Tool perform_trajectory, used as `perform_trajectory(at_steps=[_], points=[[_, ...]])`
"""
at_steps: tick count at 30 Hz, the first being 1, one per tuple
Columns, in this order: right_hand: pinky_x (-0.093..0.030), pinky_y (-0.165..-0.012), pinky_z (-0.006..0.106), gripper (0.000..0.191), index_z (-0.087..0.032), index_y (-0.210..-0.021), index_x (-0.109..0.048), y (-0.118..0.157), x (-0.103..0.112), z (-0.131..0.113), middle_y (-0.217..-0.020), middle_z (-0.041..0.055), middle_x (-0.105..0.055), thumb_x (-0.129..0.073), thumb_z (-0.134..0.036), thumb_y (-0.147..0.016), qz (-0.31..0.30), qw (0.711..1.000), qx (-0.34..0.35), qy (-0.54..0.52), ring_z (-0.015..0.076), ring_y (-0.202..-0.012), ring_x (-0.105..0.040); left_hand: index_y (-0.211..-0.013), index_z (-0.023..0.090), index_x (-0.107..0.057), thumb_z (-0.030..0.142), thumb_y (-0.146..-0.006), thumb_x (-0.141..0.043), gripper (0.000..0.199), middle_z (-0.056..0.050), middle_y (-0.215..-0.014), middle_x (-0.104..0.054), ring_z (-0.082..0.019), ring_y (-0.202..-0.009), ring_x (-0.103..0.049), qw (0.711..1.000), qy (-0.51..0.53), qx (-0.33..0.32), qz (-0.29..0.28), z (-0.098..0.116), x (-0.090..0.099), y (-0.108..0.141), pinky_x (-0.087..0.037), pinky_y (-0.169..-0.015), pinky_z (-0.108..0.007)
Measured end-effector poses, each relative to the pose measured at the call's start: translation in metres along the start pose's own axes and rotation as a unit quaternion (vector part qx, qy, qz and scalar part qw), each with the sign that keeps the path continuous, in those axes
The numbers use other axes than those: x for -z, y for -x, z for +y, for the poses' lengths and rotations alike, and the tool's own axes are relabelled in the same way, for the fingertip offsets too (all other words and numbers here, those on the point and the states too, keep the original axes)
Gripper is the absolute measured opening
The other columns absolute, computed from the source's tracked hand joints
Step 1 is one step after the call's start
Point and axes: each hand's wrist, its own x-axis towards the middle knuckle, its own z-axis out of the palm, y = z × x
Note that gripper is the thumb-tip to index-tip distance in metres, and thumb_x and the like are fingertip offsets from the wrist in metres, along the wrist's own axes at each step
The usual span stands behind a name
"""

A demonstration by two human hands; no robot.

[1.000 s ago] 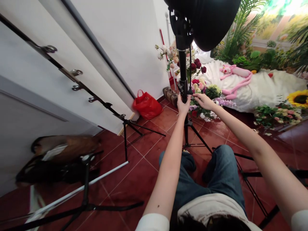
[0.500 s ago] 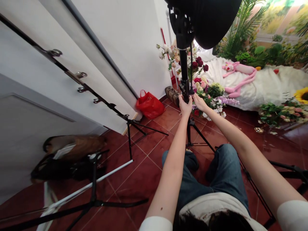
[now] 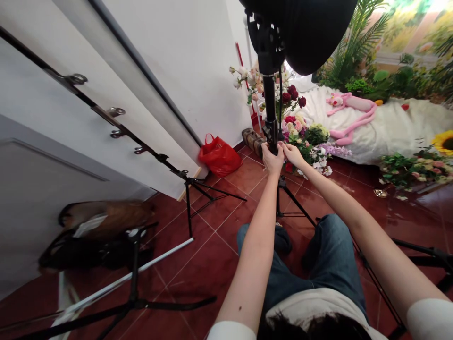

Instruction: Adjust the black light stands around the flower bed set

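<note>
A black light stand (image 3: pixel 270 99) rises upright in front of me, with a large dark lamp head (image 3: pixel 311 38) on top and a cable (image 3: pixel 281 101) hanging along its right side. My left hand (image 3: pixel 272 159) is wrapped round the stand's pole, just below a clamp collar (image 3: pixel 271 128). Close beside it, my right hand (image 3: pixel 293 155) has its fingertips pinched together at the pole's right side, touching or almost touching the left hand. Whatever those fingertips hold is too small and covered to make out. The stand's legs (image 3: pixel 297 203) spread on the floor before my knees.
Left are a backdrop stand (image 3: pixel 155 153) with spring clamps, a red plastic bag (image 3: pixel 221 158), a white pole (image 3: pixel 166 252) and a black tripod base (image 3: pixel 134 302). Artificial flowers (image 3: pixel 295 125) stand behind my hands. A pink plush toy (image 3: pixel 357 104) lies on white fabric (image 3: pixel 396 127).
My right hand has moved slightly left, its fingers closing in beside the pole and my left hand. The left hand keeps its grip. The view has shifted a little.
</note>
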Motion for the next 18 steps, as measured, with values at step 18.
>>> perform_trajectory(at_steps=[18], points=[[-0.039, -0.053, 0.017, 0.016, -0.018, -0.087, -0.062, 0.005, -0.001, -0.011, -0.065, -0.0036, -0.061, -0.052, -0.030, -0.092, -0.053, 0.944, -0.176, -0.275, 0.0078, -0.053, -0.049, -0.095, 0.024, -0.044, 0.037, -0.084, -0.062, 0.024, -0.007, -0.096, -0.065, -0.023, -0.095, -0.066, 1.000, -0.004, -0.010, -0.003, -0.003, -0.001, -0.001, -0.051, -0.089, -0.037]])
